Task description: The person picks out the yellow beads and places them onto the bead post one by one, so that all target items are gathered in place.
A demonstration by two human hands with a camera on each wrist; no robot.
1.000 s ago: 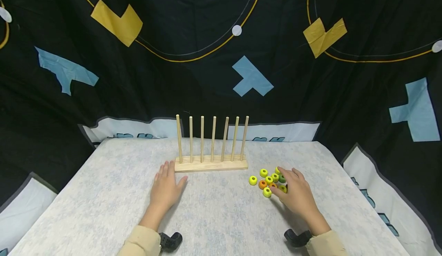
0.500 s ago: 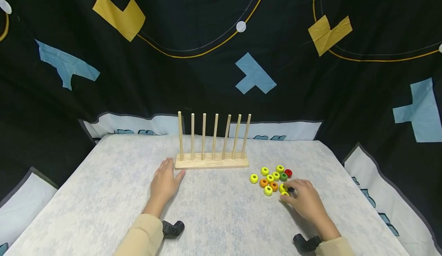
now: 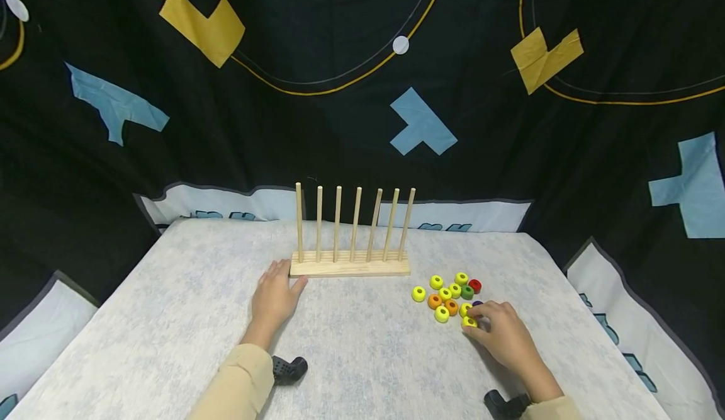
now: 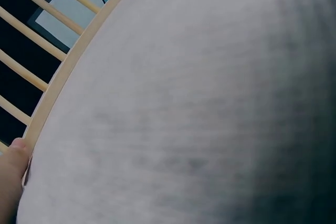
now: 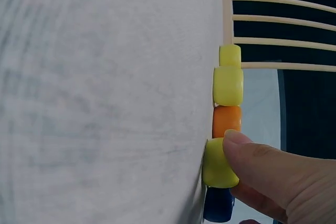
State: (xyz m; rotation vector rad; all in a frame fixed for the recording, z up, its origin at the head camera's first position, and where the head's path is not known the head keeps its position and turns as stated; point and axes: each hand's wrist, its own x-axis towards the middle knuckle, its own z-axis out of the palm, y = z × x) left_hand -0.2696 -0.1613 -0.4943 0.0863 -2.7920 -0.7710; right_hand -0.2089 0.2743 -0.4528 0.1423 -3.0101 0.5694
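Now that the thumb and fingers of the right hand [image 3: 504, 338] have drawn in from a wide spread over the cluster, they pinch the nearest yellow bead [image 5: 218, 163] by its sides, with only a bead's breadth of gap between them. That bead sits at the near edge of the cluster and seems to rest on the counter [image 3: 362, 360], so the work looks to be at the very start of a grip, judged short of a lift.

Just beyond the fingertips is a second yellow bead [image 3: 464, 310], and close by, a dark blue bead [image 5: 218, 205] partly hidden by the hand. A second ago the hand covered the red bead [image 3: 474, 286]; it is now in plain sight beside the green bead [image 3: 467, 292]. Two orange beads [image 3: 434, 301] and more yellow beads [image 3: 418, 293] lie to the left, unmoved on the counter.

Farther out stands the wooden rack [image 3: 351, 267] with its seven upright rods [image 3: 337, 225], well apart from the held bead. The left hand [image 3: 274, 300] stays at the rack's left end, fingers extended and touching the base, gripping nothing, which probably helps keep the rack steady.
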